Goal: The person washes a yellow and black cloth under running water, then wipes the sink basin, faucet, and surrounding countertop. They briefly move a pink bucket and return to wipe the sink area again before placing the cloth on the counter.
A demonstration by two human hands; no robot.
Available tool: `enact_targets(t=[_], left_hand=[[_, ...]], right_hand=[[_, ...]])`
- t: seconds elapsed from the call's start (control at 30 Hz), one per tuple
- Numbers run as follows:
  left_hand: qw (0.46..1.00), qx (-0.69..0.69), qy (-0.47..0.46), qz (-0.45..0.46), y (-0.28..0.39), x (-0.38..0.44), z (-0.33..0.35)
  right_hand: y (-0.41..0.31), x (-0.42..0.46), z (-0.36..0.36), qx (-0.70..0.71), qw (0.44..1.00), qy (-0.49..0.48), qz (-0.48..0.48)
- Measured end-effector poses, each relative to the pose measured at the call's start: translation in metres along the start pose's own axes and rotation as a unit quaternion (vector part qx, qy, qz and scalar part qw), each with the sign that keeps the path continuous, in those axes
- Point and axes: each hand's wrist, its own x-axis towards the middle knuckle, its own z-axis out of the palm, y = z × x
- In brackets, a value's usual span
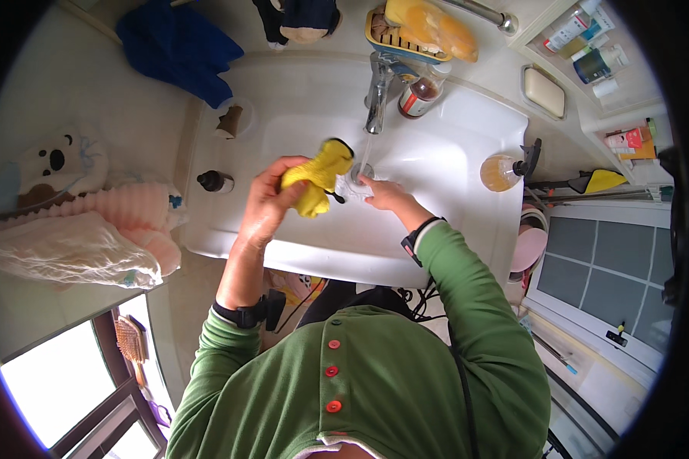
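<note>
My left hand (270, 198) grips a bunched yellow cloth (316, 178) with dark edging, held over the left part of the white washbasin (298, 241). A thin stream of water falls from the chrome faucet (376, 97) towards the metal drain (362, 173). Beside that stream is my right hand (389, 195), its index finger reaching to the drain's edge. No object shows in the right hand, though its palm side is hidden. Water spreads over the basin floor around the drain.
On the basin's rim stand a bottle with a red-and-white label (418, 100), an amber spray bottle (499, 172), a small dark-capped bottle (215, 182) and a brown cardboard tube (229, 121). A blue cloth (178, 46) hangs at back left. A soap dish (544, 92) sits at right.
</note>
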Motion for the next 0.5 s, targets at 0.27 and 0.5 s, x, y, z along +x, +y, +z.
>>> enact_targets(t=[0.27,0.5], left_hand=[[0.980,0.046,-0.189,-0.049,0.005,0.016,0.018],[0.911,0.388,0.014,0.142,-0.021,0.047,0.002]], right_hand=[[-0.002,-0.053,-0.029,0.375,0.909,0.141,-0.112],[0.034,-0.126,-0.085,0.133,0.912,0.380,-0.080]])
